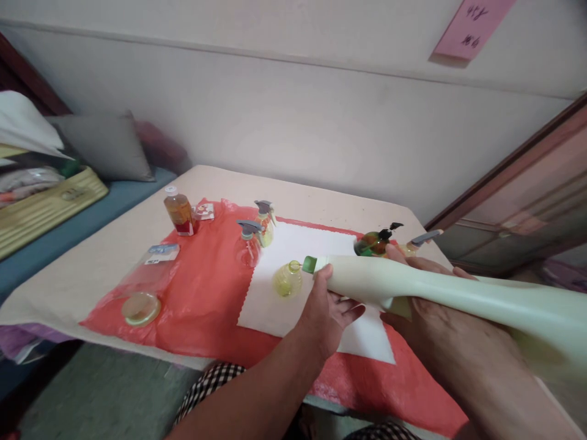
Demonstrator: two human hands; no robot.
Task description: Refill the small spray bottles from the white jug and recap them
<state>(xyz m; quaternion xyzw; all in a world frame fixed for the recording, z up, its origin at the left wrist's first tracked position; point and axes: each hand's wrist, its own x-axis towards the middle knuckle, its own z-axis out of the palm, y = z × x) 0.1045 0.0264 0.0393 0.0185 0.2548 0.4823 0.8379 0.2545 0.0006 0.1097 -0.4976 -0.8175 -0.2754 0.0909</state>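
My right hand (pixel 426 305) grips a large pale green jug (pixel 458 293) by its handle, tipped so its long neck points left. The green spout (pixel 309 264) of the jug sits right at the mouth of a small round yellow bottle (pixel 288 279) that stands on a white cloth (pixel 293 269). My left hand (pixel 328 311) holds the neck of the jug from below, just behind the spout, with fingers curled round it.
A red plastic sheet (pixel 202 293) covers the beige table (pixel 92 269). On it stand two spray bottles (pixel 257 235), an amber bottle (pixel 178 211), a dark pump bottle (pixel 373 241), a clear bag (pixel 151 269) and a round lid (pixel 140 307). A bed with pillows (pixel 68 165) lies to the left.
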